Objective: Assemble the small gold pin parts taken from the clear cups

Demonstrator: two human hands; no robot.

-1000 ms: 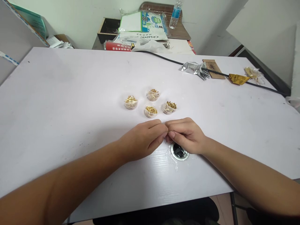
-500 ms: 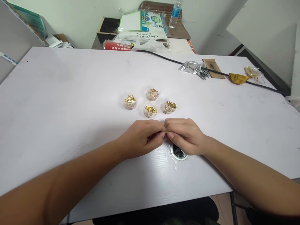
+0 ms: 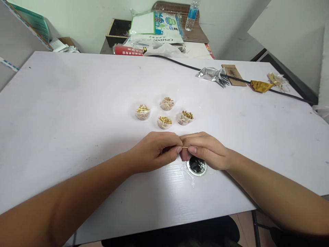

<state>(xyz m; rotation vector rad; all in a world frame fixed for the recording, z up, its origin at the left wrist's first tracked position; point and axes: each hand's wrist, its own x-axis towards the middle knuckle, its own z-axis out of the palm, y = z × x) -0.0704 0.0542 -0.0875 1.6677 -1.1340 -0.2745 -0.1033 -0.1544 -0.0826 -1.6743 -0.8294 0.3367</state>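
Note:
Between my two hands a thin gold-coloured metal pin (image 3: 185,147) lies level, showing as a short bright line. My left hand (image 3: 159,151) is closed, thumb and forefinger pinched on the pin's left end. My right hand (image 3: 205,147) pinches its right end, the thumb pressed close to it. Just beyond my hands stand several small clear cups: a left cup (image 3: 143,112) of long gold pins, a back cup (image 3: 167,103), a front cup (image 3: 165,122) and a right cup (image 3: 185,118) of shorter gold pieces.
A round black grommet (image 3: 196,166) with a pale rim is set in the white table (image 3: 77,96) below my right hand. Along the back right run a black cable (image 3: 177,62), silver foil (image 3: 212,74), cardboard (image 3: 234,75) and gold foil (image 3: 261,86). A bottle (image 3: 192,15) stands behind.
My right thumb has shifted slightly right and down, and the fingertips are farther apart. More of the gold pin now shows between my hands. The cups have not moved.

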